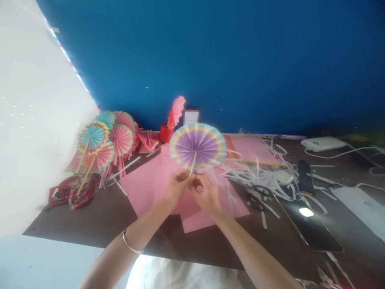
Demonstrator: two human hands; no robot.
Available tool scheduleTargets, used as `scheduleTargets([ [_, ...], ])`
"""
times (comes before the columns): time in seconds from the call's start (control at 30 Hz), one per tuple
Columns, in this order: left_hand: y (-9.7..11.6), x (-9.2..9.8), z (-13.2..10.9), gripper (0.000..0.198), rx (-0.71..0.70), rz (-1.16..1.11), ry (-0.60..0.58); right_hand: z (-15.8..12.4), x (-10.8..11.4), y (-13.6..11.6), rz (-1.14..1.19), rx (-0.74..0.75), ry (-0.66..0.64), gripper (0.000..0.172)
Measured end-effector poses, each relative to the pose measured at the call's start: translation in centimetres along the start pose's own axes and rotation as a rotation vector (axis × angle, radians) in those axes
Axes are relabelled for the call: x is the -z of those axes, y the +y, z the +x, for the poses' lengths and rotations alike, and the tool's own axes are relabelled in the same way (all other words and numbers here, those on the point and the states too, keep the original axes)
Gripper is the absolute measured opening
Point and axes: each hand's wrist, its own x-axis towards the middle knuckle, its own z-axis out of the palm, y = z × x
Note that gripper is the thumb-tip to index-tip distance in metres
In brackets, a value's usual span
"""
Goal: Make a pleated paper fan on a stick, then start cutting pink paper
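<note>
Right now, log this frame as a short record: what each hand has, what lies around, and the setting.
left hand: pinches the stick of the purple paper fan
right hand: at the same stick, just below the fan
fan state: fully open, upright
under hands: pink paper sheets
left of hands: finished fans
right of hands: white paper strips, phone
backdrop: blue wall

A round pleated paper fan (197, 146), purple in the middle with a striped pastel rim, stands fully opened, upright on its thin stick.
</note>
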Motion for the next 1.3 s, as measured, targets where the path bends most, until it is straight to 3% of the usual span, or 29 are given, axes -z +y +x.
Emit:
scheduleTargets([
  [0.1, -0.3, 0.2, 0.0, 0.024, -0.003, 0.038, -0.012, 0.2, 0.3, 0.0, 0.076, 0.0, -0.044, 0.004],
  [0.23, -0.6, 0.5, 0.2, 0.026, -0.012, 0.077, 0.03, 0.8, 0.8, -0.2, 0.456, -0.182, -0.124, 0.016],
  [0.37, -0.2, 0.8, 0.4, 0.028, 0.053, 0.189, 0.105, 1.7, 1.3, 0.2, 0.715, -0.351, -0.024, 0.023],
  [0.57, 0.1, 0.7, 0.6, 0.028, 0.059, 0.317, -0.016, 2.6, 2.1, 1.9, 0.682, -0.562, 0.072, 0.025],
  [0.73, -0.7, 0.7, 0.8, 0.035, 0.096, 0.25, 0.036, 2.5, 2.4, 2.5, 0.56, -0.594, 0.036, 0.026],
  [0.97, -0.5, 1.0, 0.6, 0.031, 0.092, 0.31, 0.01, 2.6, 2.7, 2.0, 0.434, -0.58, 0.063, 0.026],
  [1.3, 0.3, 0.9, 0.3, 0.039, 0.031, 0.41, -0.059, 2.7, 2.9, 0.9, 0.62, -0.62, 0.075, 0.04],
])
